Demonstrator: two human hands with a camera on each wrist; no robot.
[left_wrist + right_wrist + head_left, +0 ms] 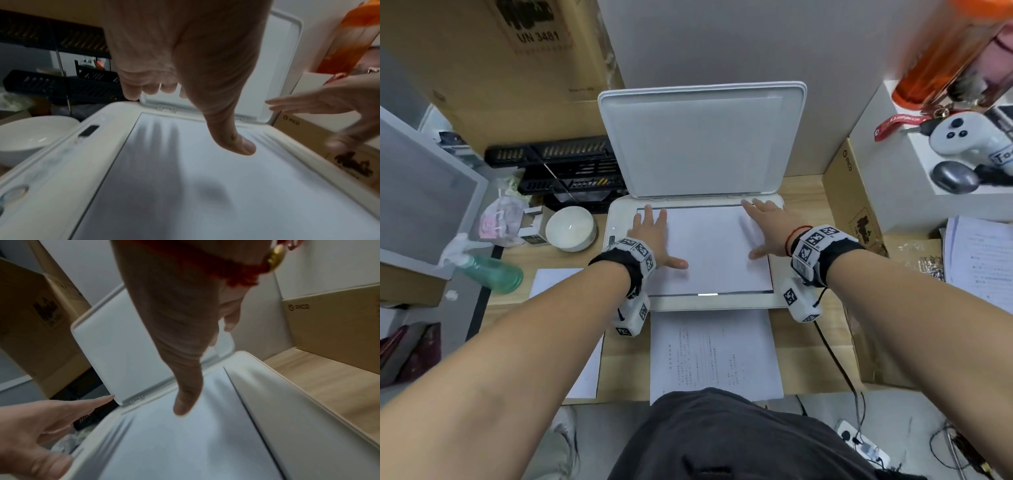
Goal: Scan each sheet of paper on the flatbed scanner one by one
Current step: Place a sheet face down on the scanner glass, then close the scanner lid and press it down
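Note:
The white flatbed scanner stands mid-desk with its lid raised against the wall. A blank-looking sheet lies on the glass. My left hand is spread over the sheet's left side and my right hand over its right side, fingers straight and thumbs pointing inward. In the wrist views the left hand and right hand cast shadows on the sheet; whether they touch it is unclear. A printed sheet lies in front of the scanner, another sheet at the left.
A white bowl, a green spray bottle and black racks crowd the left. A cardboard box stands close to the scanner's right side, with a paper stack beyond. A cable runs to a power strip on the floor.

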